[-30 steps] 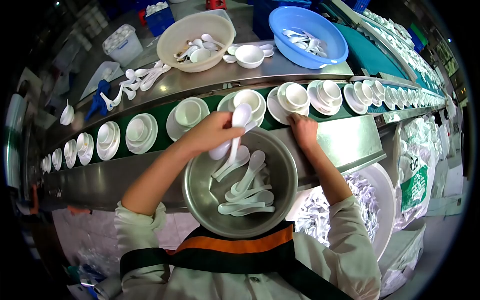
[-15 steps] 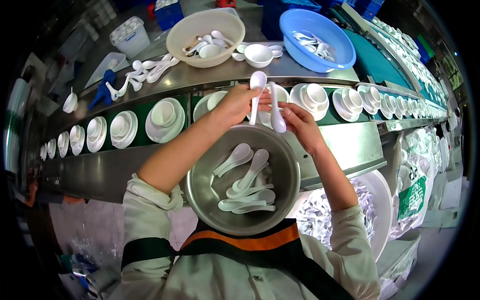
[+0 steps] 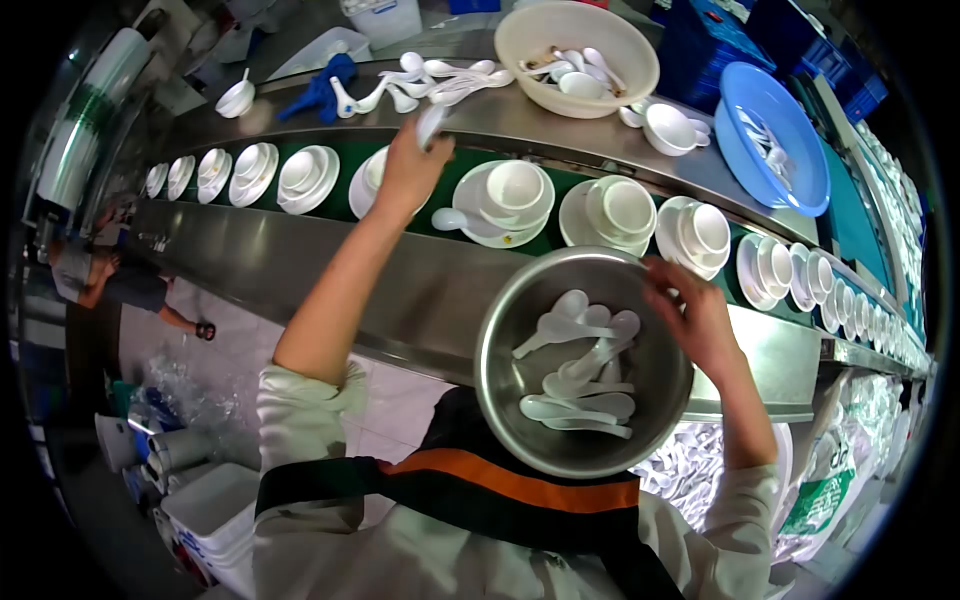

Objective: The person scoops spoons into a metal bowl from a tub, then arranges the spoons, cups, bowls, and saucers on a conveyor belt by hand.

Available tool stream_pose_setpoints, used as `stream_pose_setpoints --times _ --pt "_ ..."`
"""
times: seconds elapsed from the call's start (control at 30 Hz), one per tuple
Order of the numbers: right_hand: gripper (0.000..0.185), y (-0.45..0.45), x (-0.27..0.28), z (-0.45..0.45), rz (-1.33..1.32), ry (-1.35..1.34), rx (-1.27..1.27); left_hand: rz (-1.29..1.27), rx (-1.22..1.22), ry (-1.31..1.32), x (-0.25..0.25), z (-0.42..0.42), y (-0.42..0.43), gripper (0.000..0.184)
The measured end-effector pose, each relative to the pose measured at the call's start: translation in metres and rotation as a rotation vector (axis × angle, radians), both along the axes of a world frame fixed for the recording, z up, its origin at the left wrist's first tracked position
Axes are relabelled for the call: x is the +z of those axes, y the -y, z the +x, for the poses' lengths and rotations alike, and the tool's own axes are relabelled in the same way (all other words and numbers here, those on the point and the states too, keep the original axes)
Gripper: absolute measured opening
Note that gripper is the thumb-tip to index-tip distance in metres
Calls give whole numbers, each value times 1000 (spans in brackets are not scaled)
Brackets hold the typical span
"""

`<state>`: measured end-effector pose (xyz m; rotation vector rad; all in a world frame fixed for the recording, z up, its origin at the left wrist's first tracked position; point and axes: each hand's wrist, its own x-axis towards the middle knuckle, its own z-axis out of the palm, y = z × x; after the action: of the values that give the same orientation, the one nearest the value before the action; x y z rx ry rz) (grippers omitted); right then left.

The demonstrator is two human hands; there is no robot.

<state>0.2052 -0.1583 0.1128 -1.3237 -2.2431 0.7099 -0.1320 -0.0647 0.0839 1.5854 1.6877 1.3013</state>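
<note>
My left hand [image 3: 408, 172] reaches over the row of crockery, its fingers closed on a white spoon [image 3: 432, 124], which is partly blurred. Beneath that hand a plate with a cup [image 3: 374, 170] is partly hidden. Just right of it, another white spoon [image 3: 449, 218] rests at the left side of a plate [image 3: 510, 239] holding a bowl [image 3: 515, 187]. My right hand [image 3: 700, 315] hovers at the right rim of a steel basin [image 3: 490, 390], its curled fingers apart with no spoon visible in them. Several white spoons [image 3: 580, 380] lie inside the basin.
Stacked plates and cups [image 3: 610, 215] line a green belt [image 3: 435, 232]. On the steel ledge behind are loose spoons [image 3: 455, 82], a blue cloth [image 3: 325, 92], a cream basin [image 3: 640, 70] and a blue basin [image 3: 815, 170]. Another person [image 3: 95, 275] is at far left.
My left hand has moved left with a spoon, away from my right hand. My right hand has gone to the basin rim without a spoon showing. The view has turned left.
</note>
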Motion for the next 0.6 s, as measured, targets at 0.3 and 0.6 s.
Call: stream_pose_setpoints --times 0.3,0.6 --pt "25 3 -49 -29 270 674 420 -343 -185 -601 -83 -83 14 35" --pt "15 -2 -17 -26 347 588 466 -77 -262 -620 -99 -131 -2 42"
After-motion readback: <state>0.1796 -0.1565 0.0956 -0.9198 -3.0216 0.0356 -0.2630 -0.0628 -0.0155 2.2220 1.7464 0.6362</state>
